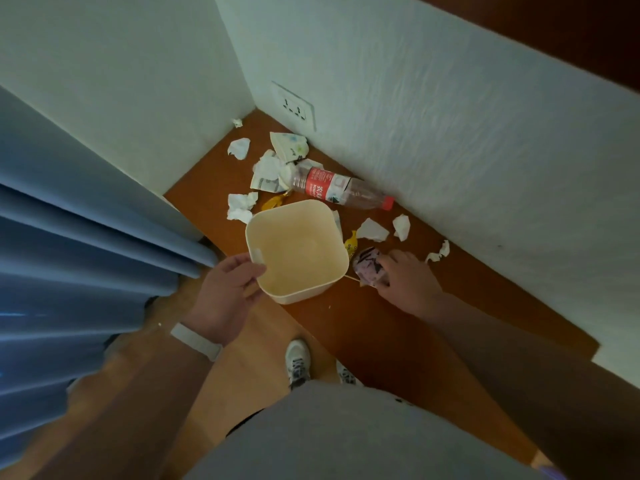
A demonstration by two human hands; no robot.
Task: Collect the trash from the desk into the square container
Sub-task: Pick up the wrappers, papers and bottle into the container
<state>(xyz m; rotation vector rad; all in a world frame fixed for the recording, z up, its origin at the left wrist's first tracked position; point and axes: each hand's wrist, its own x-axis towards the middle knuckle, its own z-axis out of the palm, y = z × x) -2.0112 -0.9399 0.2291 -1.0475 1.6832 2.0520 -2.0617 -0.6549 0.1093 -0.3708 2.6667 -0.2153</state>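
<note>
A cream square container point(298, 249) stands empty on the brown desk point(381, 327). My left hand point(227, 289) grips its near-left rim at the handle slot. Just right of the container, my right hand point(403, 280) is closed on a pink-and-black wrapper point(367, 266). A clear plastic bottle point(341, 188) with a red label and red cap lies on its side by the wall. Several crumpled white tissues, such as the tissue point(372, 230) and the tissue point(240, 206), and yellow wrappers point(350, 242) lie scattered around the container.
White walls enclose the desk corner; a wall socket point(296, 105) sits behind the trash. A blue curtain point(69, 258) hangs at the left. Torn printed paper point(289, 145) lies near the corner. My shoes point(298, 362) and the wooden floor show below the desk edge.
</note>
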